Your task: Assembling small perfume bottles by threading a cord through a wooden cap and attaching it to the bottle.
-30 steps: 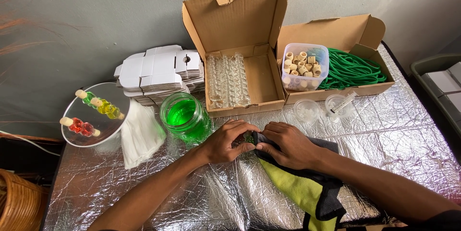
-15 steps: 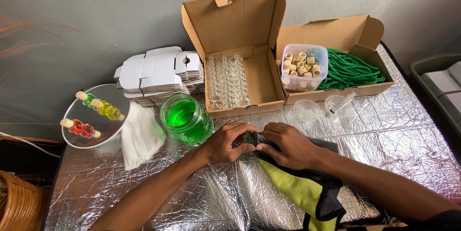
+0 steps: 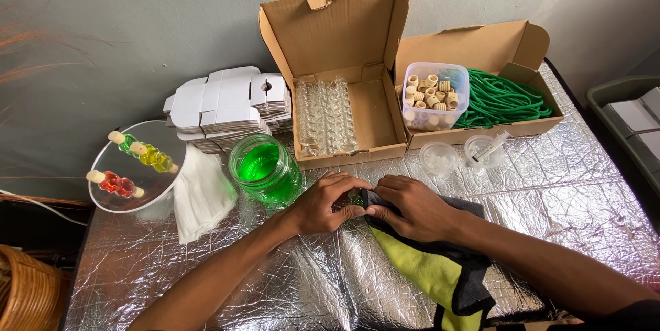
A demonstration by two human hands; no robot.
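The small object pinched between the left hand (image 3: 323, 206) and the right hand (image 3: 412, 208) is almost wholly covered by the fingertips — only a sliver of green shows, so its kind cannot be told. The black-edged yellow-green cloth (image 3: 430, 272) is hidden under the right hand at its upper end and cut off by the bottom edge. Contents of the two small clear plastic cups (image 3: 438, 159) are too small to identify. The woven brown basket (image 3: 24, 290) is cropped at the lower-left corner — the grey bin (image 3: 629, 107) likewise at the right edge. Both forearms leave the picture at the bottom.
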